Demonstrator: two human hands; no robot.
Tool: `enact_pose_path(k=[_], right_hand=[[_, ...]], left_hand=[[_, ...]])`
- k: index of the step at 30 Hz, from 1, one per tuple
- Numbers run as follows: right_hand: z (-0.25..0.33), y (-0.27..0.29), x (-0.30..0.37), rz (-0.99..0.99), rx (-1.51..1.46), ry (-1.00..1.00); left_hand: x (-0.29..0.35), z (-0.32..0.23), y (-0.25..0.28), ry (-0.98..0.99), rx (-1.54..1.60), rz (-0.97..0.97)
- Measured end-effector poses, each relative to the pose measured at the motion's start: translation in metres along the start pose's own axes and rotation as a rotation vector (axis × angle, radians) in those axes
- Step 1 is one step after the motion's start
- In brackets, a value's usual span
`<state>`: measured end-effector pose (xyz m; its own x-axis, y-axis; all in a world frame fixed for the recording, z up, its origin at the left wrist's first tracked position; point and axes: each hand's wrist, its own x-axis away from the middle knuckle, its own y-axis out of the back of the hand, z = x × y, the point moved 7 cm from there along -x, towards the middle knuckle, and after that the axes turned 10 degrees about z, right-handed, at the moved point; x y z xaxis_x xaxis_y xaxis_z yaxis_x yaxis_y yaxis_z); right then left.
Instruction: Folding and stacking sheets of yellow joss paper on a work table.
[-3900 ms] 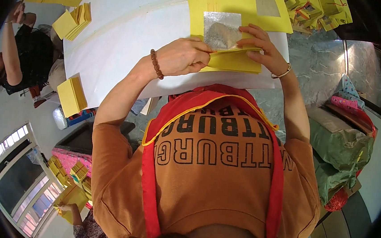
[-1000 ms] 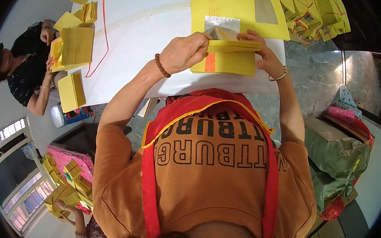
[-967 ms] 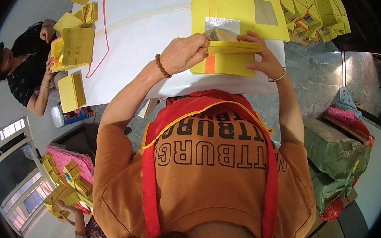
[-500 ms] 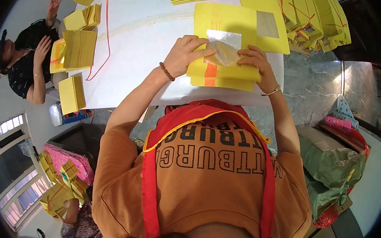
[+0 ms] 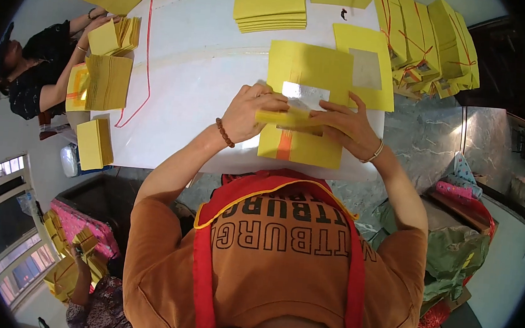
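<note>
A yellow paper sheet (image 5: pixel 310 63) with a shiny silver square (image 5: pixel 305 93) lies at the table's near edge. Its near part is bent up into a raised fold between my hands. Beneath it shows another yellow sheet (image 5: pixel 313 149) with an orange stripe. My left hand (image 5: pixel 249 113) has its fingers closed on the fold's left end. My right hand (image 5: pixel 348 129) grips the right end, its thumb side hidden and one finger raised. Just beyond my right hand, another yellow sheet with a silver-grey square (image 5: pixel 366 95) lies flat.
The white table (image 5: pixel 187 96) bears stacks of yellow paper (image 5: pixel 270 7) at the back and along the left. Bundles tied with red string (image 5: pixel 416 46) stand at the far right. A co-worker (image 5: pixel 41 72) handles paper at left; another person (image 5: pixel 100 305) is at lower left.
The sheet's near edge has come up into a fold over the silver square, uncovering more of the sheet below. My right hand has shifted inward over the paper. The view has tilted slightly.
</note>
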<state>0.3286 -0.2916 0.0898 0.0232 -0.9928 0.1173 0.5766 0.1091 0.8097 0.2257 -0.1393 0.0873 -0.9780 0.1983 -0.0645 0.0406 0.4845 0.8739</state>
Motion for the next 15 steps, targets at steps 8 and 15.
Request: enact_pose_path(k=[8,15], right_hand=[[-0.047,-0.011,0.005,-0.498,-1.128,-0.335],[-0.048,-0.001,0.009,-0.659,-0.523,-0.575]], left_hand=[[-0.011,0.046,-0.010,0.489,0.652,0.054],[-0.020,0.056,-0.009,0.567,0.741,-0.140]])
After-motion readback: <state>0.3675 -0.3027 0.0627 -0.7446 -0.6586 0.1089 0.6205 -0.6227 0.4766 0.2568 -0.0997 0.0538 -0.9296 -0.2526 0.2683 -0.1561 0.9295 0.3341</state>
